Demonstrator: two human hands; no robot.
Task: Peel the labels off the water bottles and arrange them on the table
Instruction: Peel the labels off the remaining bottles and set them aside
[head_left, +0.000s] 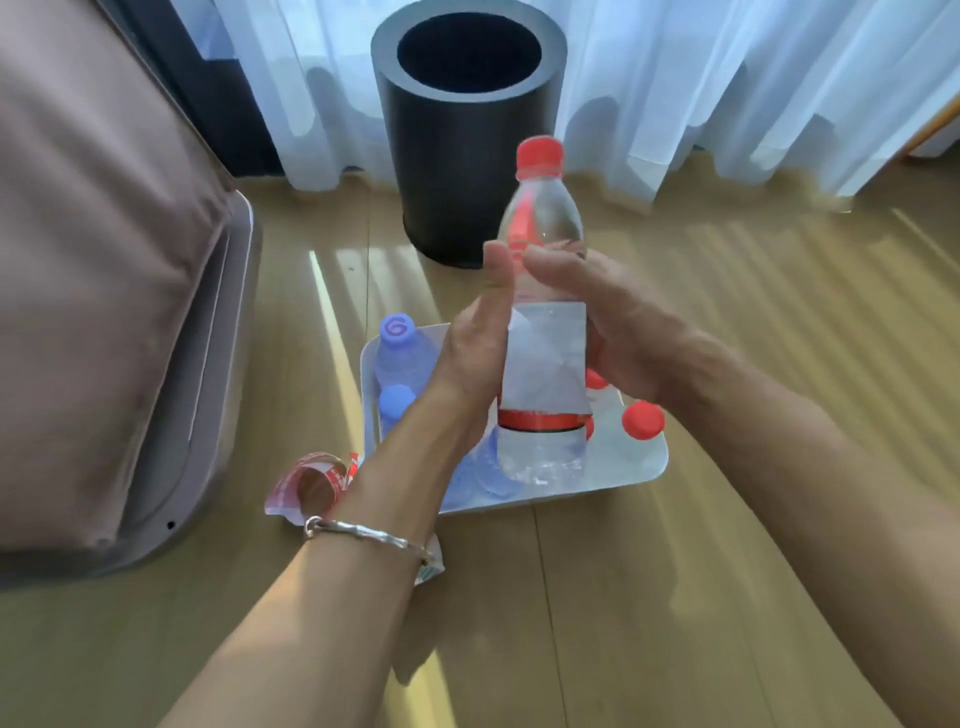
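A clear water bottle (543, 228) with a red cap is held upright above a white tray (652, 462). Its red label (545, 364) is partly loose and shows its pale inner side toward me. My left hand (475, 343) holds the bottle's left side, thumb up near the label's top edge. My right hand (618, 322) grips the right side, thumb on the bottle front. In the tray stand two bottles with blue caps (397, 327) and bottles with red caps (643, 420), partly hidden behind my hands.
A peeled red label (311, 480) lies curled on the wooden floor left of the tray. A black cylindrical bin (467, 130) stands behind, before white curtains. A brown cushioned seat (104, 260) fills the left side.
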